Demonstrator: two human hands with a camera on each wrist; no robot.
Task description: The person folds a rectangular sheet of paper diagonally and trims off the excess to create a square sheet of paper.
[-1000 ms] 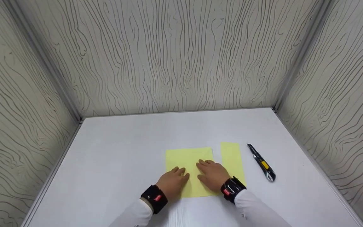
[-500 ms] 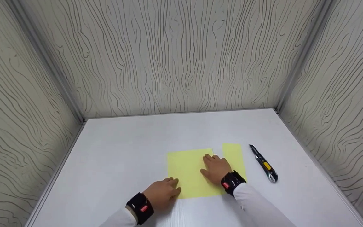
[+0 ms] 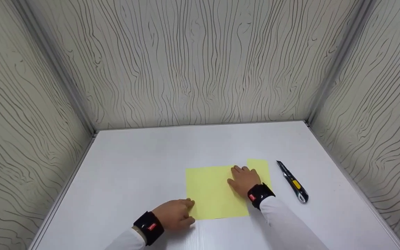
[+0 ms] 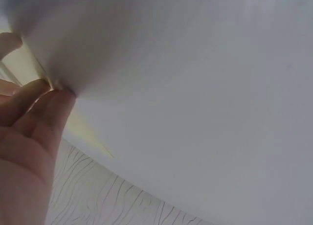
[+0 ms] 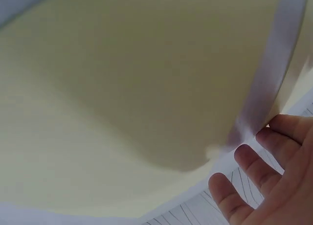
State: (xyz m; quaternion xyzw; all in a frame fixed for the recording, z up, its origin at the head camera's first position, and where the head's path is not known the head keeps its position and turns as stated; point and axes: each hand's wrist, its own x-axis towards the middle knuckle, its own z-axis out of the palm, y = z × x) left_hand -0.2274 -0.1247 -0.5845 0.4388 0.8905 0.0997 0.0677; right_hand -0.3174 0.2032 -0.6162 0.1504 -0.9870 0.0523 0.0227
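Observation:
A yellow square sheet of paper (image 3: 211, 194) lies flat on the white table. At its lower left corner my left hand (image 3: 174, 214) touches the left edge with the fingertips, the thumb close to the bottom edge. In the left wrist view the fingers (image 4: 55, 110) meet the paper's edge at the table. My right hand (image 3: 244, 181) rests over the sheet's right side, fingers spread, its fingertips near the upper right corner. Under and beyond that hand lies a narrow yellow paper strip (image 3: 258, 164), partly hidden. The right wrist view shows straight, parted fingers (image 5: 252, 168) beside the paper (image 5: 122, 93).
A black and yellow utility knife (image 3: 293, 183) lies to the right of the strip, its blade end pointing away from me. Wood-grain patterned panels (image 3: 200, 69) enclose the white table (image 3: 134, 163) at the back and both sides.
My left hand has slid left and toward me, from on top of the sheet to its lower left edge. My right hand has shifted slightly up and right toward the strip.

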